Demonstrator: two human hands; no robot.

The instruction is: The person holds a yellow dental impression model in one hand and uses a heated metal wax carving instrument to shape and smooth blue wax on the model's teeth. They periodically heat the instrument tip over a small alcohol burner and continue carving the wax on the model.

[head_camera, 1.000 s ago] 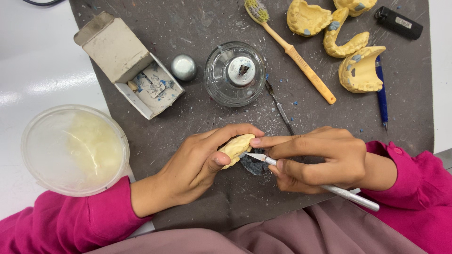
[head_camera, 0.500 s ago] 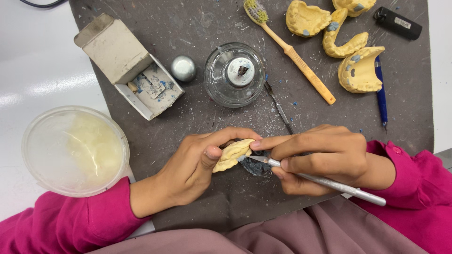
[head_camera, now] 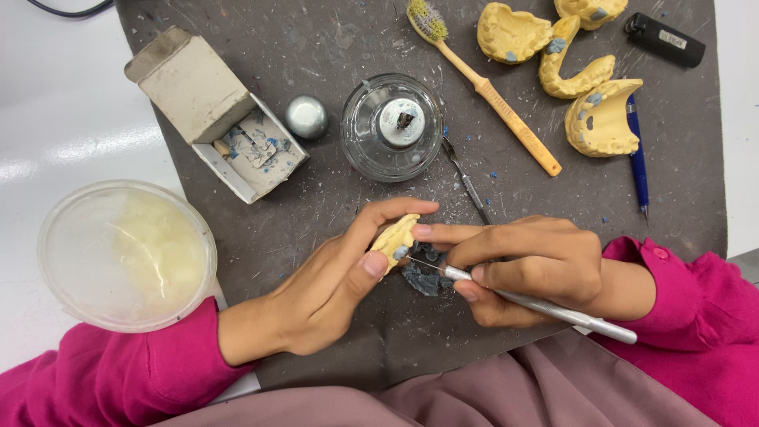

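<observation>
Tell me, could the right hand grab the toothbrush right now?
Probably not at once. The right hand is busy holding a thin silver tool against the yellow cast. The toothbrush lies in the open on the mat above that hand, with nothing blocking it.

Five yellow dental casts (head_camera: 598, 120), one toothbrush (head_camera: 484, 84), one glass burner (head_camera: 391, 126), one open box (head_camera: 215, 115), one plastic tub (head_camera: 126, 255)

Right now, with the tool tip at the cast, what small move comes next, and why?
Probably a short scraping stroke along the cast's edge. The left hand pinches the yellow dental cast above the mat, the right hand holds the silver carving tool with its tip at a bluish patch, and blue-grey scrapings lie just below.
</observation>
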